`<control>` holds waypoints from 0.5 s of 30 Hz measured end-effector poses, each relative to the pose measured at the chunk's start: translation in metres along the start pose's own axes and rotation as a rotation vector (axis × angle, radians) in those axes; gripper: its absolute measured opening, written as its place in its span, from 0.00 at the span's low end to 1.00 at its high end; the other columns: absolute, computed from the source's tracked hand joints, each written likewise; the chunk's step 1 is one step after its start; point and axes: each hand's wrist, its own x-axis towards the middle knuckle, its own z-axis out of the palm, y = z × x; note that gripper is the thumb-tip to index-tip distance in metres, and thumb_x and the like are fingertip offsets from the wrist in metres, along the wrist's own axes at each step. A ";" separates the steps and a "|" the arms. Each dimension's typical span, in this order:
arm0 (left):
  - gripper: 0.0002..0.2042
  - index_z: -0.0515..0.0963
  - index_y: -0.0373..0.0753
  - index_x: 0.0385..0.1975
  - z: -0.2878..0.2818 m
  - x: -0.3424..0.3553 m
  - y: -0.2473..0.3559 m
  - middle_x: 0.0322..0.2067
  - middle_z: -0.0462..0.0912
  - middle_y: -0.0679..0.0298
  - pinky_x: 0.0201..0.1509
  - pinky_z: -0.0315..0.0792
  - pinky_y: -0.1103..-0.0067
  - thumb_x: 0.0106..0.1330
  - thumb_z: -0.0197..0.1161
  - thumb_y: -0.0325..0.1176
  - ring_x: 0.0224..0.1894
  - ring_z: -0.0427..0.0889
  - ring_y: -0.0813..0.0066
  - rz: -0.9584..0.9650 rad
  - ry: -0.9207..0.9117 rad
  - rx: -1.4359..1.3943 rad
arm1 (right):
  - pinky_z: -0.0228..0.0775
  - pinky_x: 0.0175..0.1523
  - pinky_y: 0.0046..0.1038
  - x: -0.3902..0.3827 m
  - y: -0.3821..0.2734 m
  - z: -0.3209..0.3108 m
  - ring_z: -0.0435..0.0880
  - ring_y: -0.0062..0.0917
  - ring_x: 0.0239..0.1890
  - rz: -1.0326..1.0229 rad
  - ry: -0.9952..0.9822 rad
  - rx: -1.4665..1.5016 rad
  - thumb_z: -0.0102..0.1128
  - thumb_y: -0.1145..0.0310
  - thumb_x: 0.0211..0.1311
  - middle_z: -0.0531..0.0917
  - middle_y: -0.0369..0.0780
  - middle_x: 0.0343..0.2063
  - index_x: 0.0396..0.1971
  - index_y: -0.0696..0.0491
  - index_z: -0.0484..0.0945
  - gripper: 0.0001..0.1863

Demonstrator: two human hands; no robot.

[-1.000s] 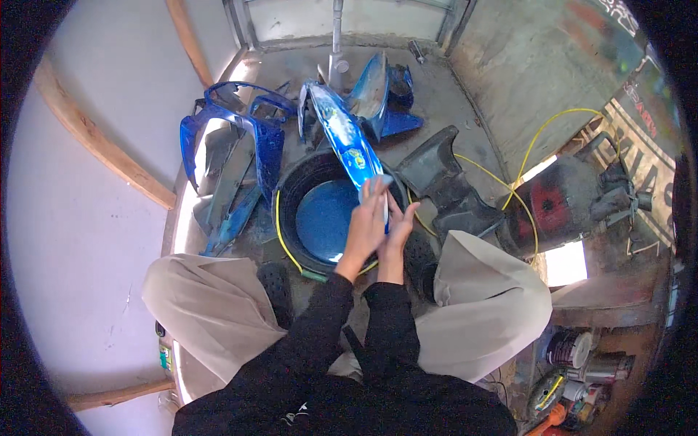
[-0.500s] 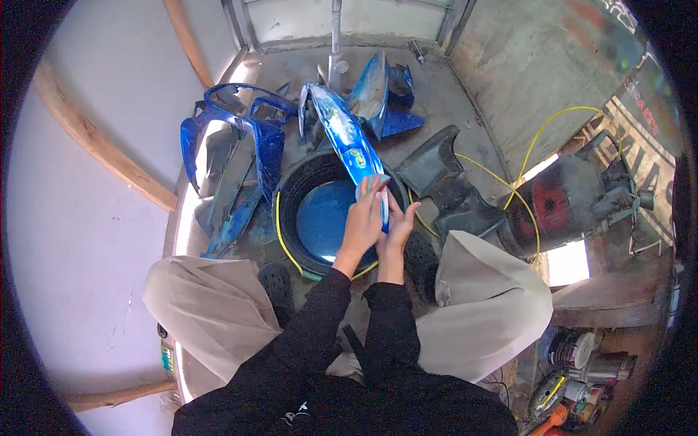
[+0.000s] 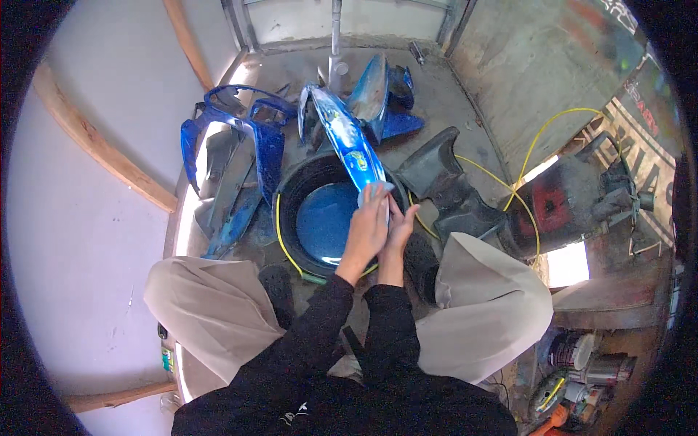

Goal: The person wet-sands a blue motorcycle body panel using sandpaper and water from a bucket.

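The person's left hand (image 3: 366,231) lies with fingers bent over a small, pale grey pad or sheet (image 3: 383,187), gripping it against the near end of a long, glossy blue plastic panel (image 3: 345,138). The right hand (image 3: 397,234), thumb spread outward, grips that same end from the side and below, apparently to brace it against the left hand's pressure. The panel slopes away over a round black tub (image 3: 289,225), which seems placed to catch drips; its blue inside looks like water, though reflections make this uncertain.

The right fingers are largely hidden behind the panel and left hand, and the pad's material is hard to make out. Whether the panel's far end rests on anything cannot be told.

Around the tub, on a grey concrete floor (image 3: 454,102), lie a forked blue plastic fairing (image 3: 269,149) toward the left edge, a scuffed, curved blue-and-grey shell (image 3: 371,94) toward the far edge, and a black moulded plastic piece (image 3: 432,163) to the right. Nearer the right edge, a dark cylindrical tank (image 3: 545,207) sits partly behind a looping yellow hose (image 3: 534,225).
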 end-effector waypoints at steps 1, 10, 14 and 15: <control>0.20 0.70 0.38 0.68 0.003 -0.008 0.003 0.66 0.69 0.39 0.67 0.69 0.54 0.80 0.44 0.35 0.67 0.69 0.37 0.008 -0.002 -0.001 | 0.54 0.76 0.36 0.006 -0.001 -0.008 0.68 0.38 0.71 -0.041 0.030 -0.073 0.26 0.20 0.67 0.70 0.49 0.70 0.71 0.66 0.64 0.60; 0.20 0.71 0.36 0.66 0.000 0.001 -0.001 0.66 0.70 0.39 0.59 0.74 0.55 0.80 0.45 0.34 0.60 0.76 0.36 0.036 0.068 0.002 | 0.57 0.75 0.34 0.004 0.000 0.000 0.71 0.38 0.70 -0.070 -0.003 -0.163 0.25 0.20 0.67 0.72 0.51 0.69 0.70 0.67 0.65 0.60; 0.21 0.70 0.40 0.68 -0.005 -0.002 -0.015 0.67 0.67 0.37 0.60 0.74 0.55 0.79 0.45 0.34 0.61 0.75 0.36 -0.010 0.065 0.035 | 0.54 0.76 0.35 -0.008 -0.001 0.019 0.69 0.37 0.71 -0.032 -0.036 -0.020 0.28 0.21 0.68 0.70 0.50 0.69 0.72 0.66 0.62 0.59; 0.21 0.70 0.40 0.68 0.002 -0.017 -0.008 0.67 0.66 0.36 0.61 0.74 0.55 0.79 0.45 0.35 0.62 0.74 0.36 0.025 0.045 0.054 | 0.54 0.76 0.36 0.001 -0.002 0.003 0.69 0.38 0.71 -0.047 0.009 -0.111 0.26 0.21 0.68 0.71 0.51 0.69 0.71 0.66 0.63 0.59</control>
